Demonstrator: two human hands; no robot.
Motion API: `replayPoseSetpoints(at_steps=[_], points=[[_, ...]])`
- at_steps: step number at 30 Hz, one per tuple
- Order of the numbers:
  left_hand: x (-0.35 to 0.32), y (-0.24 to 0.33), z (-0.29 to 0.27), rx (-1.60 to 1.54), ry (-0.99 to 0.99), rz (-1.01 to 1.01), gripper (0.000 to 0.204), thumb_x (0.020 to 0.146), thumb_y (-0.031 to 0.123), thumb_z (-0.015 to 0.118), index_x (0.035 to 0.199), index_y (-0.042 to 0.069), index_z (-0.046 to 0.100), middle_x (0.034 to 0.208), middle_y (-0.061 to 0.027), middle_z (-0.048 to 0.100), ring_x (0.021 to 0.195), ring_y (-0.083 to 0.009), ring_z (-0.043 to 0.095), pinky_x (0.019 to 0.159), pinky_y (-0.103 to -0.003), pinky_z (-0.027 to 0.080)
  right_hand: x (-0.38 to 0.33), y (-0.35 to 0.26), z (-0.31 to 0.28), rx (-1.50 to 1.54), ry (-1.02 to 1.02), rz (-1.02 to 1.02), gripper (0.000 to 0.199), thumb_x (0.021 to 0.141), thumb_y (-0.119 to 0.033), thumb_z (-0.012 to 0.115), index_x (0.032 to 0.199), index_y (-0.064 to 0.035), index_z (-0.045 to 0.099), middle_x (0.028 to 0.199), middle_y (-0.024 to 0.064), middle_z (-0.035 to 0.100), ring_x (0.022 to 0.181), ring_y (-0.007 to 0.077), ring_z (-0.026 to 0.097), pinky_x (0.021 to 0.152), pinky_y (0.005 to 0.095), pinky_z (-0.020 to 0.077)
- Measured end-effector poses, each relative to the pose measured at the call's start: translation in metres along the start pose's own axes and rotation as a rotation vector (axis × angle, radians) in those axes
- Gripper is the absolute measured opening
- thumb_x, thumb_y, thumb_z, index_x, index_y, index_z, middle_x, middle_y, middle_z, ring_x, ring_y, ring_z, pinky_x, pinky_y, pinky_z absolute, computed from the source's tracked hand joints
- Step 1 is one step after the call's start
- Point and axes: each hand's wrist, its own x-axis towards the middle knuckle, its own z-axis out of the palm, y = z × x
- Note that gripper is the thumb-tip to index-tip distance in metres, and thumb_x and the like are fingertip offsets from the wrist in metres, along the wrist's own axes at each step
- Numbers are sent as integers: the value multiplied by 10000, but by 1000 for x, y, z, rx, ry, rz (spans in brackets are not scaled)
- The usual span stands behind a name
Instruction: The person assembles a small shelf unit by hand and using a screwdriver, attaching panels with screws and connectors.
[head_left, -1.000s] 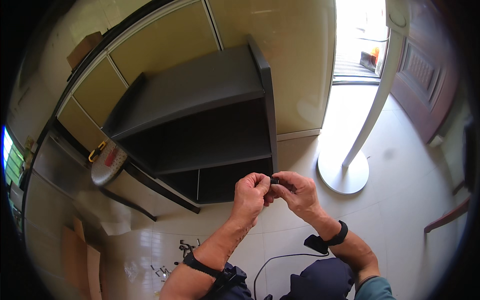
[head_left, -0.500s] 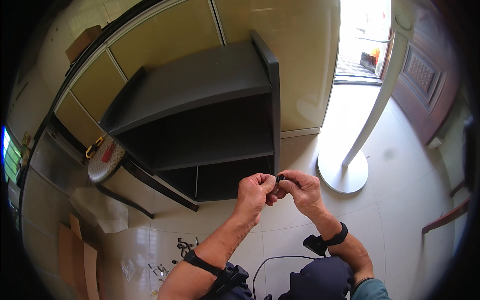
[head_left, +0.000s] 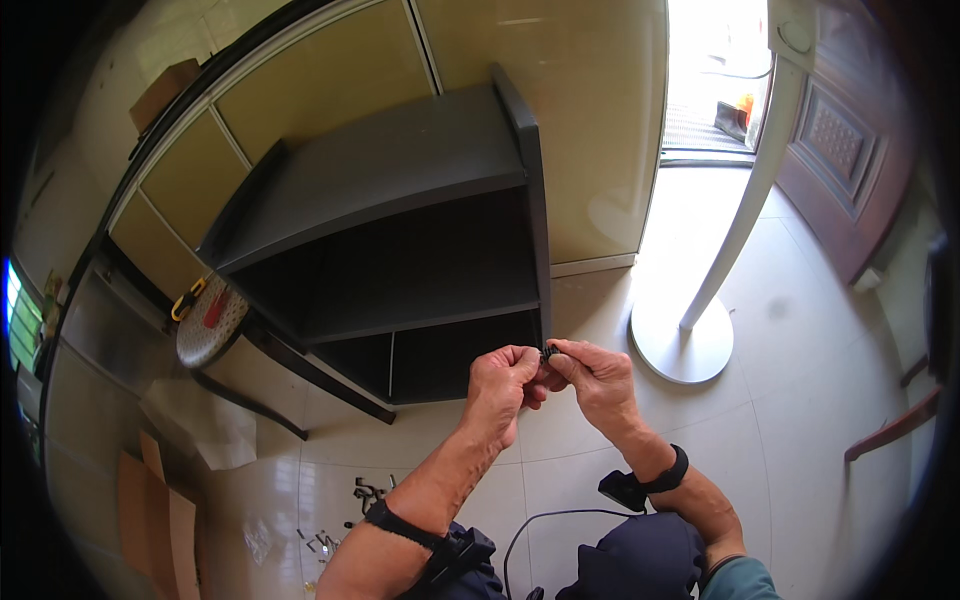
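Pinched between the fingertips of both hands is a small black ribbed piece (head_left: 550, 353); its exact kind is too small to make out. My left hand (head_left: 497, 385) grips its left end, and my right hand (head_left: 598, 380) holds the right end. Both are raised in front of the lower right corner of a dark grey cabinet (head_left: 400, 150), which has a raised rim at each side of its top and an inner shelf (head_left: 430, 285). The fingers partly cover the piece.
Black hooked parts (head_left: 368, 494) and small metal hardware (head_left: 318, 542) lie on the floor near my left forearm. A stool (head_left: 205, 345) carries a yellow cutter (head_left: 188, 300) and a red item (head_left: 217, 309). Flattened cardboard (head_left: 150, 520) stands at left; a white round pole base (head_left: 682, 345) at right.
Both hands have shifted slightly left with the black piece, and more of its ribbed side shows now. The whole view has also moved a little.
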Motion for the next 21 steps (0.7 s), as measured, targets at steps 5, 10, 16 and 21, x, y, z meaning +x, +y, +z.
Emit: replayPoseSetpoints(at_steps=[5, 10, 16, 21], points=[[4, 0, 1, -31, -47, -9, 160, 945, 192, 612, 842, 70, 620, 729, -23, 618, 550, -125, 542, 522, -257, 422, 5, -4, -5, -11, -12, -29, 171, 902, -15, 631, 1059, 41, 668, 817, 85, 699, 754, 139, 695, 658, 257, 585], [23, -2, -5, -147, -20, -72, 182, 933, 249, 631, 889, 73, 636, 785, -36, 652, 635, -151, 600, 586, -279, 471, 14, -2, -13, 38, 12, 33, 167, 907, -26, 628, 1053, 46, 670, 812, 88, 698, 727, 140, 687, 644, 258, 583], [51, 1, -12, -565, 103, -56, 444, 820, 322, 765, 1078, 19, 568, 1104, -156, 622, 1032, -337, 618, 853, -406, 510, 27, 5, -21, 82, 52, 118, 184, 907, -67, 645, 1052, 42, 675, 792, 71, 693, 710, 119, 670, 635, 261, 568], [64, 1, -12, -613, 54, -16, 401, 804, 305, 779, 1057, 57, 591, 1062, -160, 650, 1002, -343, 632, 851, -413, 508, 33, 19, -26, -526, -34, -367, 155, 824, -29, 681, 972, 18, 685, 1108, 141, 659, 926, 270, 663, 791, 336, 538]])
